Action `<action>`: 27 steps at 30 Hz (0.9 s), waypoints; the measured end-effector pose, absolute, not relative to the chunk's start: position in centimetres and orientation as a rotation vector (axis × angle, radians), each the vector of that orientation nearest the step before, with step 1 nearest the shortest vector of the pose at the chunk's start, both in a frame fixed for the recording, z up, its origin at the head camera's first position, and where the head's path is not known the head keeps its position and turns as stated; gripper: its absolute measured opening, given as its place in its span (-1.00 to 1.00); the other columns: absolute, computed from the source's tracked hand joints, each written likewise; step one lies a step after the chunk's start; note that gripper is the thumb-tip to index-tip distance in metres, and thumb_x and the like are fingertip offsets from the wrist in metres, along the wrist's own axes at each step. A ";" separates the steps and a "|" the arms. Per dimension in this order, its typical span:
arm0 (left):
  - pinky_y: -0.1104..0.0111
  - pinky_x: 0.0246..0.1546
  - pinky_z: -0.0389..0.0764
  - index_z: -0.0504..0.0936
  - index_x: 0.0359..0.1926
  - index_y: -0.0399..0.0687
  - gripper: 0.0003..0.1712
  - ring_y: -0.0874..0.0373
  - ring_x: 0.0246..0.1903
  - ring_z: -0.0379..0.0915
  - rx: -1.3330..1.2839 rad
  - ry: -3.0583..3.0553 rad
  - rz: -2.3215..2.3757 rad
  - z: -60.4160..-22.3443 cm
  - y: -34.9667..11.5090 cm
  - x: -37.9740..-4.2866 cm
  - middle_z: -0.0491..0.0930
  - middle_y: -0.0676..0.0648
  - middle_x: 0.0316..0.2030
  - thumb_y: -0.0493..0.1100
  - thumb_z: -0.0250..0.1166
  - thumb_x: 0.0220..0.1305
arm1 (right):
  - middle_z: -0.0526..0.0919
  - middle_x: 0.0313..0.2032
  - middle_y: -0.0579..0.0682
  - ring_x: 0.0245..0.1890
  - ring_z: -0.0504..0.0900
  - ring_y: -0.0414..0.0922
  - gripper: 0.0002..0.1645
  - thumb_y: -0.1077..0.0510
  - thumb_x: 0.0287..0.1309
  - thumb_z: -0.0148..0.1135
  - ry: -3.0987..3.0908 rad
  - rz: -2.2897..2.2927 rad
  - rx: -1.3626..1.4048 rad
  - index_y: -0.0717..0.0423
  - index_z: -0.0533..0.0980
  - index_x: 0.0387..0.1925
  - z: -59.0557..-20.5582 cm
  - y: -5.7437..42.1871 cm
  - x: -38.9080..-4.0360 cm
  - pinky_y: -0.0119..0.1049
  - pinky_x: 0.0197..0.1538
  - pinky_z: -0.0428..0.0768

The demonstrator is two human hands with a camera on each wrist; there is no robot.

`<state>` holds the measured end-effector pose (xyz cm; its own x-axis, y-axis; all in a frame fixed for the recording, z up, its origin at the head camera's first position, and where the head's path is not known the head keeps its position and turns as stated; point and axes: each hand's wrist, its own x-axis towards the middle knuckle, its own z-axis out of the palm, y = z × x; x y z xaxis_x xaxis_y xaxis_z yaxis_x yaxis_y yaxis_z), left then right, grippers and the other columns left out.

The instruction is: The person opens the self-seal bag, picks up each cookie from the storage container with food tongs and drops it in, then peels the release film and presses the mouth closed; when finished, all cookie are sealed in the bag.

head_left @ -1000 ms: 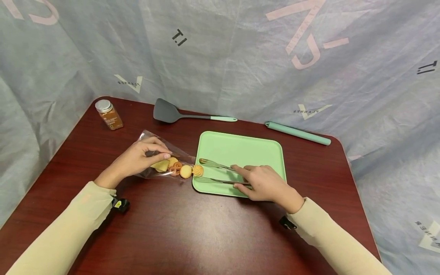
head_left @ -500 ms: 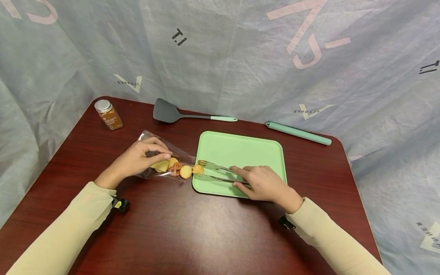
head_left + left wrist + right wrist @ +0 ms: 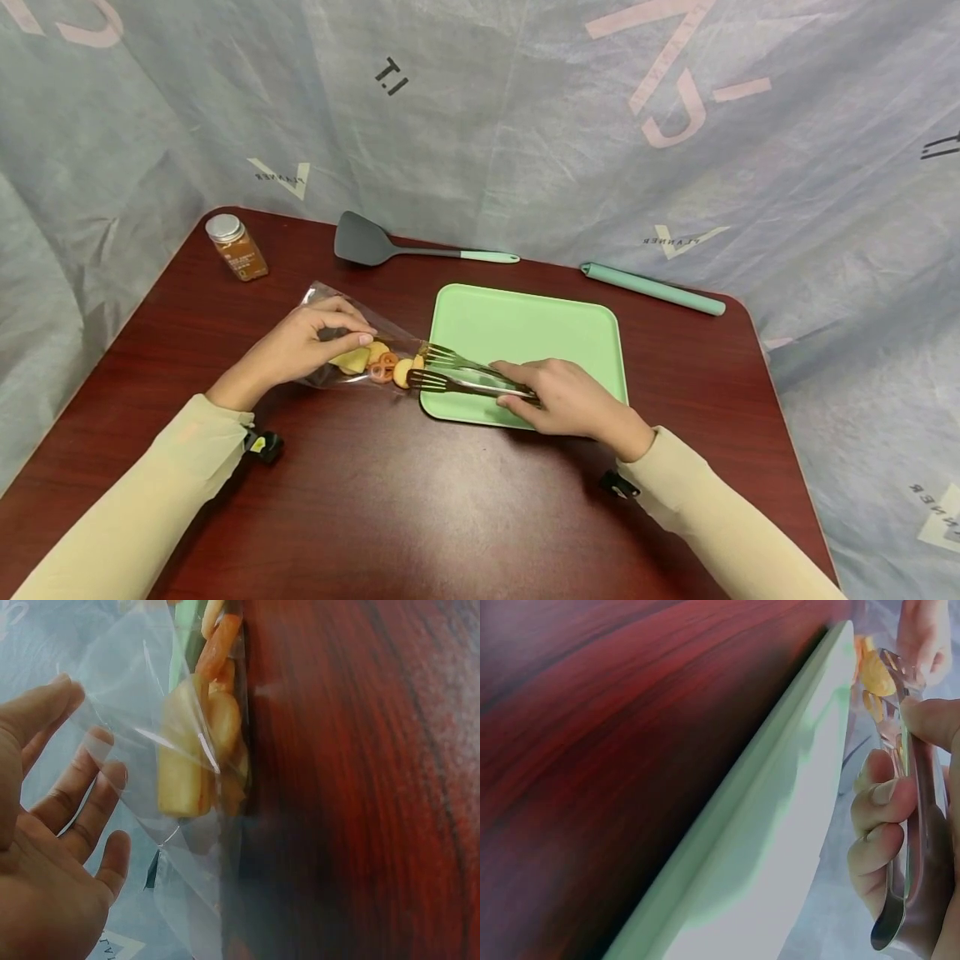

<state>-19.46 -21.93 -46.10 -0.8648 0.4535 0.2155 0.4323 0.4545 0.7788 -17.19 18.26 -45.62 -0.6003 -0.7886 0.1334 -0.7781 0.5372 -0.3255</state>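
A clear plastic bag of cookies lies left of the light green tray. Inside it show yellow cookies, a pretzel-shaped cookie and a round cookie. My left hand pinches the bag's film near its upper edge, thumb against fingers. With my right hand I hold metal tongs over the tray. Their slotted tips reach the bag's mouth, either side of a swirled cookie, partly hidden; whether they grip it I cannot tell.
A jar with a silver lid stands at the back left. Along the back edge lie a grey spatula with a mint handle and a green roll-like stick. A printed cloth hangs behind the table.
My right hand has moved slightly left and turned the tongs, bringing their tips over the bag's mouth. The swirled cookie sits a little further left. My left hand stays put.
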 end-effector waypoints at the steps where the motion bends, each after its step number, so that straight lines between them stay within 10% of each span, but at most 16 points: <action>1: 0.21 -0.15 0.50 0.83 -0.12 0.04 -0.87 0.19 -0.06 0.48 0.806 2.660 1.410 -46.1 -21.9 -19.5 0.61 0.13 -0.15 -0.14 0.40 0.36 | 0.75 -0.17 -0.08 -0.35 0.60 -0.31 -0.44 -0.13 0.43 0.20 2.723 -0.550 -1.396 0.08 0.54 0.29 -45.5 17.9 -17.2 -0.19 -0.19 0.63; 10: 0.20 -0.10 0.49 0.82 -0.10 -0.02 -0.83 0.18 -0.03 0.48 0.782 2.674 1.384 -45.9 -21.9 -19.4 0.60 0.11 -0.11 -0.10 0.39 0.38 | 0.42 -0.55 -0.31 -0.63 0.36 -0.35 -0.48 -0.13 0.44 0.17 2.743 -0.400 -1.478 0.06 0.53 0.26 -45.4 15.4 -18.4 -0.30 -0.49 0.46; 27: 0.28 -0.05 0.45 0.83 -0.16 0.02 -0.90 0.18 -0.03 0.48 0.845 2.692 1.422 -46.0 -22.2 -19.3 0.62 0.10 -0.15 -0.17 0.42 0.34 | 0.43 -0.52 -0.23 -0.67 0.34 -0.31 -0.43 -0.16 0.42 0.19 2.837 -0.287 -1.551 0.04 0.51 0.29 -45.4 13.8 -18.9 -0.27 -0.59 0.43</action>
<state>-19.31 -22.22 -45.96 -0.8569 0.4473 0.2564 0.4639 0.4518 0.7620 -18.93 13.79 -45.43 -0.5393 -0.8237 0.1749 -0.8421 0.5291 -0.1048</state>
